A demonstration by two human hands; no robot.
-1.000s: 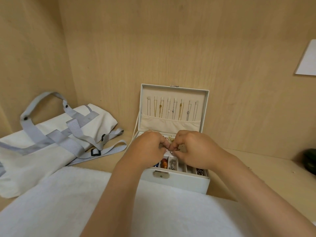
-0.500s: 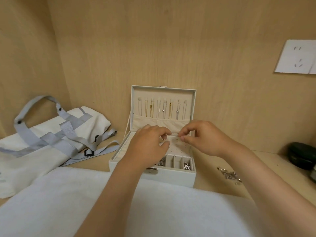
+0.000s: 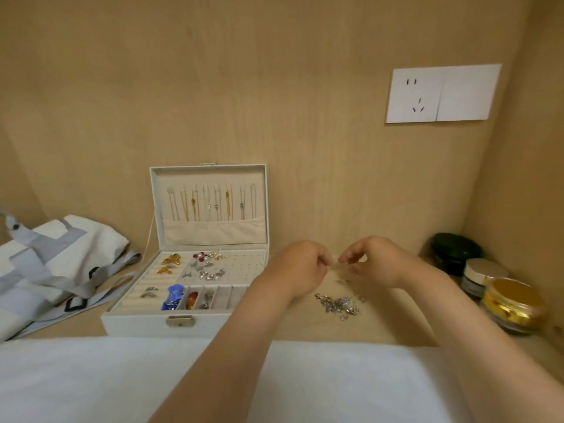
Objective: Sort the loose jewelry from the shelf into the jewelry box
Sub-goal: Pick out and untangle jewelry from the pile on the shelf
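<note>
A white jewelry box (image 3: 143,326) stands open on the wooden shelf, its raised lid holding several hanging necklaces (image 3: 210,203). Its tray carries earrings, brooches and a blue piece (image 3: 174,296). To the right of the box lies a pile of loose silver jewelry (image 3: 338,303) on the shelf. Above that pile my left hand (image 3: 300,267) and my right hand (image 3: 374,259) meet fingertip to fingertip, pinching one tiny pale item (image 3: 335,259) between them. What that item is stays too small to tell.
A white and grey tote bag (image 3: 58,254) lies left of the box. Three jars sit at the right corner: dark green (image 3: 454,247), silver-lidded (image 3: 482,274), gold-lidded (image 3: 514,303). A white towel (image 3: 122,380) covers the front edge. A wall socket (image 3: 439,93) is on the back panel.
Both hands left the box tray and moved right, over the loose pile on the shelf. The view swung right, uncovering the tray, the pile and the jars.
</note>
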